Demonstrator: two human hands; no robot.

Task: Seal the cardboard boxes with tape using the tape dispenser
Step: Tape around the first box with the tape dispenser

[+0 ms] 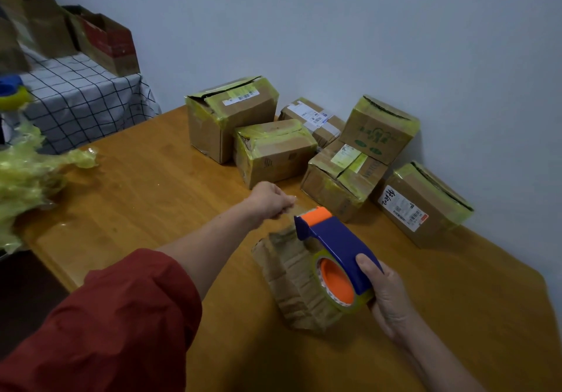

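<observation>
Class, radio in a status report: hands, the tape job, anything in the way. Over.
Right hand gripping tape dispenser. Left hand pinching the tape end, pulled out. Flattened box beneath, untaped. Six taped boxes behind; path clear.

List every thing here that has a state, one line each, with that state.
Tape dispenser: held by the right hand, tape end drawn out.
Left hand: fingers pinched on the tape end.
Flat box: crushed, lying under the dispenser.
Boxes by the wall: taped with yellow tape.
Box at far right: taped, top seam gaping.
Tape wad: crumpled on the table.
</observation>
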